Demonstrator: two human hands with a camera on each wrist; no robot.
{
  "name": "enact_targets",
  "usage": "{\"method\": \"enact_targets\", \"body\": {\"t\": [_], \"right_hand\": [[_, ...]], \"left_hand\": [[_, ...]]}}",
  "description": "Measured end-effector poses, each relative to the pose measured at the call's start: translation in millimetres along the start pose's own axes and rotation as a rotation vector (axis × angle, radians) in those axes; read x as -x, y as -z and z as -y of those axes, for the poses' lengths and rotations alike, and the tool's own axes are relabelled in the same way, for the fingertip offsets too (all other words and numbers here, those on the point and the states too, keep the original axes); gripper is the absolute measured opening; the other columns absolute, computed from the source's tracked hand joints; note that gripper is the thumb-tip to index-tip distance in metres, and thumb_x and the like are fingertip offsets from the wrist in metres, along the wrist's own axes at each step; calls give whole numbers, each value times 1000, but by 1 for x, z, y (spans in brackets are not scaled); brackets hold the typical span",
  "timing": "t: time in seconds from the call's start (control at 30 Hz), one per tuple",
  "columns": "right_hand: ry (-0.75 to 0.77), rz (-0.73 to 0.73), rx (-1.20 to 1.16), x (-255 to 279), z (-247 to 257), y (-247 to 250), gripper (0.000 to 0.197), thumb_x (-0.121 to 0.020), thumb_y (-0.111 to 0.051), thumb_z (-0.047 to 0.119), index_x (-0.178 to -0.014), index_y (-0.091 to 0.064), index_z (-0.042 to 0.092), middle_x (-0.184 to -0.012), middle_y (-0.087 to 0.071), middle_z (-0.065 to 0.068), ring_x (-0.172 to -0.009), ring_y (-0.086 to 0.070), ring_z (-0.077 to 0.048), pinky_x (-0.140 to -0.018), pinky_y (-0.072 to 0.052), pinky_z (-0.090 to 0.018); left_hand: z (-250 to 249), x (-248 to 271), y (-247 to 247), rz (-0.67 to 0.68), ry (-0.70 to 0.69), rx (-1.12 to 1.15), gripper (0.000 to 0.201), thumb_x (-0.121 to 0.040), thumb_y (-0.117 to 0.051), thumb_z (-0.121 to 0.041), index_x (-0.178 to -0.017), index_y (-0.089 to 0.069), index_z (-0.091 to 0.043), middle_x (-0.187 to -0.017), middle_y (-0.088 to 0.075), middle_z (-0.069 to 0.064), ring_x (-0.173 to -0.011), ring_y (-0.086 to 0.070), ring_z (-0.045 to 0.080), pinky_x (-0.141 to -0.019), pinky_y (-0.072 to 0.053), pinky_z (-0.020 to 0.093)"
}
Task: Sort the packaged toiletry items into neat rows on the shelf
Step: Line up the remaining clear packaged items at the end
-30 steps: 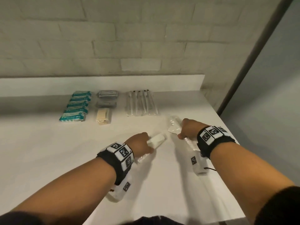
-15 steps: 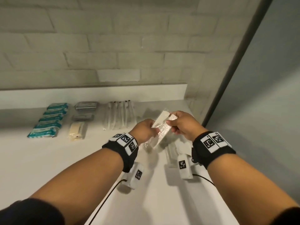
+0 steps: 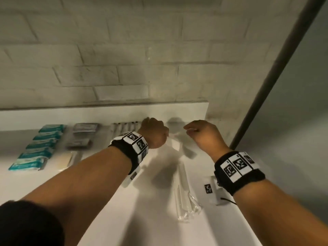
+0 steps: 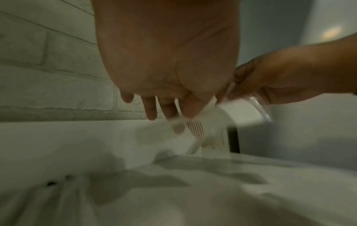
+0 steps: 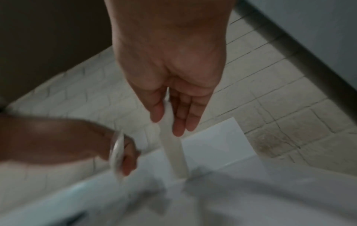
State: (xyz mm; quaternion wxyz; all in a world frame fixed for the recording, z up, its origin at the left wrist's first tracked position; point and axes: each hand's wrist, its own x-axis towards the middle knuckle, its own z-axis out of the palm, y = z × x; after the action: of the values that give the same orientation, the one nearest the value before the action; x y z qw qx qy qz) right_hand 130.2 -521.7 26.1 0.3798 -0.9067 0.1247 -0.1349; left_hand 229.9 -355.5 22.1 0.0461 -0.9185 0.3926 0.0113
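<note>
In the head view my left hand point(image 3: 153, 134) and right hand point(image 3: 202, 135) hover side by side over the back of the white shelf point(image 3: 106, 219), right of the sorted rows. The left wrist view shows my left hand point(image 4: 168, 61) pinching a white comb in clear wrap point(image 4: 195, 128) between thumb and fingers. In the right wrist view, my right hand point(image 5: 170, 68) pinches a second wrapped comb point(image 5: 174, 152), which hangs down toward the shelf. A bit of white comb point(image 3: 174, 144) shows between the hands.
Rows at the back left: teal packets point(image 3: 38, 148), grey packets point(image 3: 85, 127), a cream packet point(image 3: 66, 158) and wrapped toothbrushes point(image 3: 124, 126). Loose clear-wrapped items point(image 3: 184, 197) lie near the shelf's right edge. A brick wall rises behind; a dark post point(image 3: 266, 86) stands right.
Both hands lifted a wrapped comb each from the front right of the shelf, brought them together, then carried them to the back and moved slightly apart.
</note>
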Motion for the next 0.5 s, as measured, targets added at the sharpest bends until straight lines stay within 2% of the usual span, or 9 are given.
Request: {"method": "enact_targets", "body": {"t": [0.03,0.07,0.1,0.13,0.17,0.3,0.4,0.5], "right_hand": [[25,104,104,0,-2,-4,24,-86,-61,9,-106,-74,15,-113,-69,0,-101,-64,-16,-83,-41,-12],[9,267,188,1,-5,-10,29,-85,-63,9,-111,-72,17,-119,-67,1,-105,-63,-16,-87,-44,-15],[-17,438,282,4,-11,-14,34,-84,-64,9,-117,-69,19,-124,-65,2,-109,-62,-16,-92,-47,-21],[-37,560,371,5,-17,-18,38,-85,-63,8,-121,-67,21,-129,-63,4,-114,-60,-15,-98,-47,-25],[-50,596,439,5,-23,-20,39,-87,-60,8,-123,-65,23,-133,-60,5,-119,-57,-15,-101,-43,-26],[-12,522,574,-10,-32,-18,36,-95,-50,20,-129,-60,26,-139,-54,3,-126,-50,-20,-103,-36,-26],[36,588,673,-23,-32,-25,47,-91,-57,33,-136,-52,23,-141,-51,-2,-126,-49,-24,-105,-39,-33],[29,622,751,-32,-35,-38,60,-87,-64,33,-142,-41,22,-138,-53,-6,-123,-52,-28,-101,-44,-39]], "left_hand": [[2,-8,0,93,-13,-11,38,-94,-39,-24,-123,-61,-34,-134,-54,2,-132,-40,32,-111,-23,48],[5,-15,-3,177,-18,-6,39,-96,-39,-25,-129,-56,-36,-144,-46,1,-141,-28,31,-115,-12,51],[7,-19,-6,226,-16,4,40,-98,-38,-28,-135,-50,-35,-151,-37,-1,-145,-17,29,-117,-5,51],[10,-22,-11,241,-4,16,42,-99,-37,-30,-141,-43,-32,-154,-31,-1,-147,-14,27,-118,-3,50],[13,-22,-16,231,14,31,45,-100,-37,-32,-145,-38,-28,-156,-29,-1,-146,-15,24,-119,-5,47],[11,-13,-39,207,125,175,50,-99,-37,-37,-147,-34,-23,-155,-31,2,-143,-27,20,-118,-11,36],[-10,-10,-57,180,119,185,54,-95,-42,-46,-142,-42,-20,-149,-40,4,-137,-38,23,-113,-29,35],[-31,-14,-64,209,118,177,61,-91,-41,-56,-140,-44,-19,-145,-43,6,-132,-43,26,-109,-34,39]]}}
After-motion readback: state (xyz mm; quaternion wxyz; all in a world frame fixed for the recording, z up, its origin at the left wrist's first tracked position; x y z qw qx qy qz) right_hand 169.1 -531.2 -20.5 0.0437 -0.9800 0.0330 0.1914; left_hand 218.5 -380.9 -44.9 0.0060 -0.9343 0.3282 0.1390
